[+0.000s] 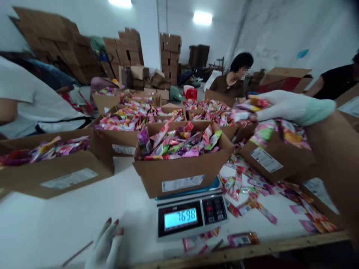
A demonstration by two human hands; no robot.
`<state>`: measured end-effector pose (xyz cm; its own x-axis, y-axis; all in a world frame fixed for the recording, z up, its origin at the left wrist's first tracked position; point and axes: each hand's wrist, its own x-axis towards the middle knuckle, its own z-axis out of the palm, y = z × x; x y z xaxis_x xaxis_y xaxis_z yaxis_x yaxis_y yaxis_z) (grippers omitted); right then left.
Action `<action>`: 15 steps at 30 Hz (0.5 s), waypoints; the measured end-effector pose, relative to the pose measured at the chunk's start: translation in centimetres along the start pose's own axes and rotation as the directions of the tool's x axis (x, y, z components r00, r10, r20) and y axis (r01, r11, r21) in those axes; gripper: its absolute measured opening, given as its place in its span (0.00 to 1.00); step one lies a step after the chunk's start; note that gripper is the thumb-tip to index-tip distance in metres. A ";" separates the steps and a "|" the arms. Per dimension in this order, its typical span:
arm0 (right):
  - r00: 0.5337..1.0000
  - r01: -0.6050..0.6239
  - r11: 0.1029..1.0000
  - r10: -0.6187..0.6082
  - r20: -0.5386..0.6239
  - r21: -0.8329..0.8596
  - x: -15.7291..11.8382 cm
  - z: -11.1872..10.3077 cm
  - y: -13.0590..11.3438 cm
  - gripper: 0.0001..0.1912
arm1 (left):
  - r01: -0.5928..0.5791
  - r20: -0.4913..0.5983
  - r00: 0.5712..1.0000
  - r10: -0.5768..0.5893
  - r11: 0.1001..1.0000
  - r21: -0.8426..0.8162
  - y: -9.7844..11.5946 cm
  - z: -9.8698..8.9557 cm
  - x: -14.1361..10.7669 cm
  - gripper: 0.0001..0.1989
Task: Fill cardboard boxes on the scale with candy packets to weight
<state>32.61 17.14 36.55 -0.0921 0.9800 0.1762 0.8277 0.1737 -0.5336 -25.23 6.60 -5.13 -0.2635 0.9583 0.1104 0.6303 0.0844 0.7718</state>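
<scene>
Head view, only one: right hand [280, 106] in a white glove with a pale green cuff is raised over the right side, grip closed around a bunch of small shiny red, yellow and purple plastic packets [259, 102]; can't tell if the packets just under the palm are held too or lie in the tan cardboard box [277, 155] below. Left hand [108, 244], white glove with bare fingertips, is low at the near edge of the white desk [53, 224], fingers loosely spread, nothing seen in its grip; thin brown stick [77, 254] just beside it. Center: brown cardboard box with white label [182, 168], heaped with similar packets, sits on the blue platform of the black-and-silver digital scale [179, 220], display about 7698, any decimal point unclear. Risks: held bunch is loose and slippery, so packets could slide out if the grip slackens. Center box is piled to the rim with pieces poking up, so a knock could spill some. It overhangs the platform; an off-center push might tip it, and contact with the loose foil-like packets [238, 186] scattered alongside could skew the reading. Strays by the front edge could get brushed off by a sleeve or wrist.
</scene>
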 end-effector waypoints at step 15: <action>0.953 -0.181 0.972 0.136 -0.271 -0.149 -4.8 5.0 8.2 0.24 | 0.067 0.077 0.995 -0.068 0.998 0.012 2.9 0.0 -0.4 0.32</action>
<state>37.08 14.30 27.23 0.1743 0.9315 0.3193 0.9039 -0.0228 -0.4270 -23.32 6.46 -2.93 -0.2485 0.9686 0.0094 0.6198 0.1515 0.7700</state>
